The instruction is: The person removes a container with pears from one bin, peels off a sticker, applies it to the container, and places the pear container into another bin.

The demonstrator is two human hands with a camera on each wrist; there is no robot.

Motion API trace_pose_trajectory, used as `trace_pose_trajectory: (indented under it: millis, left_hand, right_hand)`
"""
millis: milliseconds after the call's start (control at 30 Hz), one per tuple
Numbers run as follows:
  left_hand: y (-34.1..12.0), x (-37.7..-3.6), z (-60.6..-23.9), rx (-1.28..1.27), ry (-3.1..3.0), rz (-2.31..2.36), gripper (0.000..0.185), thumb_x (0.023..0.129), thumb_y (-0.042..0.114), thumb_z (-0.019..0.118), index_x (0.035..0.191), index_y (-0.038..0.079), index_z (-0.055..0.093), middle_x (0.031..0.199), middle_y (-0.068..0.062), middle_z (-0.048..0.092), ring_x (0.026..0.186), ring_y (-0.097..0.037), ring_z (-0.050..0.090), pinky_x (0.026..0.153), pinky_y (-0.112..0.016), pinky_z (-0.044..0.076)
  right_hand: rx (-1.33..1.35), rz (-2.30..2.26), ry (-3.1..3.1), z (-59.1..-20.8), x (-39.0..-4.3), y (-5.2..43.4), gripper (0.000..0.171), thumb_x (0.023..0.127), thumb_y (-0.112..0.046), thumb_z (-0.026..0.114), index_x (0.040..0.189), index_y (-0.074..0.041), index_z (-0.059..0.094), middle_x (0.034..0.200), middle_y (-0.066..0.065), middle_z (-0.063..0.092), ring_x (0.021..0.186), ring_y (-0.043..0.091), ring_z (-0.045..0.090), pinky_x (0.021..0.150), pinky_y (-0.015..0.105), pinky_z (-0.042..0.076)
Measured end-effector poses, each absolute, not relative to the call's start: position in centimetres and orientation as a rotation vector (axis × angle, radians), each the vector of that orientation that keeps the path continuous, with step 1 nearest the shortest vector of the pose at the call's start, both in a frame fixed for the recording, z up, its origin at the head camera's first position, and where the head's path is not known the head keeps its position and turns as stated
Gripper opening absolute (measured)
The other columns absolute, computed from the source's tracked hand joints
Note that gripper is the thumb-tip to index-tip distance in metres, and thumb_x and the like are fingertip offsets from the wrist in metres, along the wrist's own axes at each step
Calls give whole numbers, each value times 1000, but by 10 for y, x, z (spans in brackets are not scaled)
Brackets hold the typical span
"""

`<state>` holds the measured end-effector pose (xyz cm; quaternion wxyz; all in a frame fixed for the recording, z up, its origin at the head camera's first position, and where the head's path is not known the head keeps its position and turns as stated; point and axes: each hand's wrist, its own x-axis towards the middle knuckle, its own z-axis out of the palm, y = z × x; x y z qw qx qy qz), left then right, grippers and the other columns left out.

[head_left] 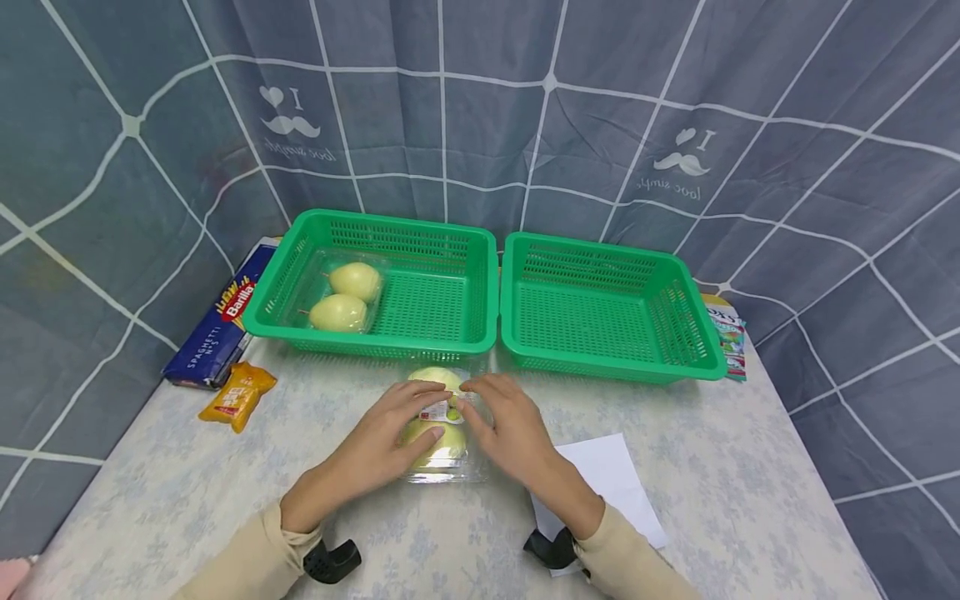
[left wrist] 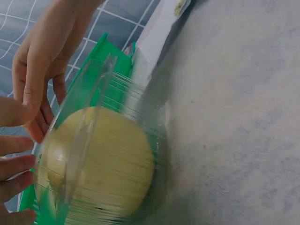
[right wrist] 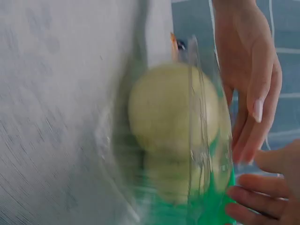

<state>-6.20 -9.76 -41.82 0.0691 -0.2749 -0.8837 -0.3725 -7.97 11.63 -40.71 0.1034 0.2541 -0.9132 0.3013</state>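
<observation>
Reaching with relaxed, loosely extended hands (head_left: 386, 432) (head_left: 513, 427) over a clear box (head_left: 444, 477) of pale-yellow fruit (head_left: 450, 443) on the tabletop (head_left: 157, 487).

Glossy clr plastic pkg (head_left: 447, 477), smooth fruit (head_left: 448, 444), plastic bskts (head_left: 429, 304), matt cloth bkgd (head_left: 491, 125)

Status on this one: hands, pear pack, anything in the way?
Left hand and right hand over clear pack, neither gripping. Pack on table, two pears inside. Left green basket close behind; white paper by right forearm.
</observation>
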Motion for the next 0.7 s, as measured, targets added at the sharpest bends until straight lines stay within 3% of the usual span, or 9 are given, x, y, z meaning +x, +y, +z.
trace_pose_trajectory:
  millis: [100, 200, 467, 700]
  left_hand:
    - [-98, -55, -421, -896, -2767, -1011, 64, 97, 31, 66, 150, 3, 45, 158, -12, 44, 147, -32, 40, 120, -58, 32]
    - [-99, -52, -425, -895, -2841, -916, 71, 98, 36, 63, 154, 0, 36, 163, -13, 35, 152, -33, 31, 122, -65, 21]
    - [-101, -49, -433, -840, -2910, -701, 70, 103, 42, 52, 157, 3, 31, 166, -11, 27, 155, -30, 25, 120, -70, 17]
    - [-102, -47, -436, -766, -2901, -543, 74, 102, 45, 52, 157, 0, 30, 166, -16, 27, 155, -32, 26, 119, -71, 16]
  right_hand:
    - [878, 782, -2831, -410, -74, 114, 44, 102, -33, 59, 136, -6, 62, 142, 10, 61, 136, 30, 55, 113, 48, 45]
    - [959, 681, -2900, -415, -71, 114, 53, 105, -36, 53, 147, -5, 50, 155, 10, 49, 145, 31, 44, 120, 46, 38]
    - [969, 645, -2923, -422, -66, 117, 52, 108, -35, 43, 152, -7, 44, 161, 5, 39, 152, 26, 34, 121, 49, 35]
    - [832, 618, -2961, -427, -60, 126, 56, 108, -43, 40, 154, -11, 41, 163, 5, 35, 154, 25, 29, 121, 54, 33]
